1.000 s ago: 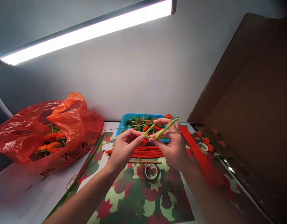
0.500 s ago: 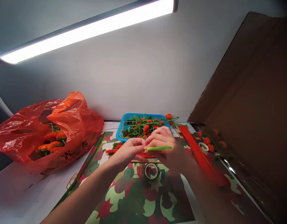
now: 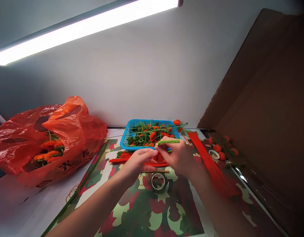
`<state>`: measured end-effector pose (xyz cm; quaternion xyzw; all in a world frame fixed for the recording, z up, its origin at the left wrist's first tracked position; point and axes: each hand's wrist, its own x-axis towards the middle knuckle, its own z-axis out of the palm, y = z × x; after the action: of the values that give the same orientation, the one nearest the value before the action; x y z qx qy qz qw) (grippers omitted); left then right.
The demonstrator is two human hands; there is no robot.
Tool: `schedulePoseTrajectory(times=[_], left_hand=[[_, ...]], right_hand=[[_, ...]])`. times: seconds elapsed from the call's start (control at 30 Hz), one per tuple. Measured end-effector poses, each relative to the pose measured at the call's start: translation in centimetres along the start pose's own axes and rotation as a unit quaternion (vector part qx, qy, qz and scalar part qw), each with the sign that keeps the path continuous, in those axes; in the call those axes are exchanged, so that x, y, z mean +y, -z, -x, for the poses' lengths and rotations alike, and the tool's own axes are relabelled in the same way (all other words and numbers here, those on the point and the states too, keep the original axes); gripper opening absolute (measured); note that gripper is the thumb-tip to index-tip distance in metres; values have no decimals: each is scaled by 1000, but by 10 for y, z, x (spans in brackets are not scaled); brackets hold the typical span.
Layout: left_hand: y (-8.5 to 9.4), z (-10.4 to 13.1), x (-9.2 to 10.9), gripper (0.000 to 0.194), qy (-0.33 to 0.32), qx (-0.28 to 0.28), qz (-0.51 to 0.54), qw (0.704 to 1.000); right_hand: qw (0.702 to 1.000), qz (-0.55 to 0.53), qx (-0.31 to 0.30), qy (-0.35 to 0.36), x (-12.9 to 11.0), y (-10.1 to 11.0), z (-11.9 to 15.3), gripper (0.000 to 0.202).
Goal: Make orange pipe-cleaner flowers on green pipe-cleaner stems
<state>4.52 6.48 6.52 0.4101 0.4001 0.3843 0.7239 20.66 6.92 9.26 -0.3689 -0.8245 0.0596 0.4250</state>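
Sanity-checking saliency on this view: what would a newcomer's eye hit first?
Probably the glaring tube light slanting across the top, then the crumpled red plastic bag on the left with orange flowers inside. Next, the blue basket of green stems and orange blooms at centre, with the left hand and right hand meeting just in front of it, a bright green strip at the right one's fingers.

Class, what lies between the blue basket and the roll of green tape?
The head view shows red strips and a thin stick, left hand and right hand above.
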Motion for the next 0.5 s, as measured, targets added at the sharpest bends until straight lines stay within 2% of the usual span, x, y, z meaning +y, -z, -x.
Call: schedulePoseTrajectory(times=[0.13, 0.33, 0.5], left_hand=[[-1, 2, -2, 19, 18, 8, -26, 999], [-7, 6, 2, 19, 16, -12, -52, 998], [-10, 7, 5, 14, -28, -47, -89, 995]], right_hand=[[997, -21, -32, -70, -2, 1, -1, 11], [983, -82, -14, -161, -4, 0, -5, 14], [920, -200, -45, -334, 3, -1, -5, 16]])
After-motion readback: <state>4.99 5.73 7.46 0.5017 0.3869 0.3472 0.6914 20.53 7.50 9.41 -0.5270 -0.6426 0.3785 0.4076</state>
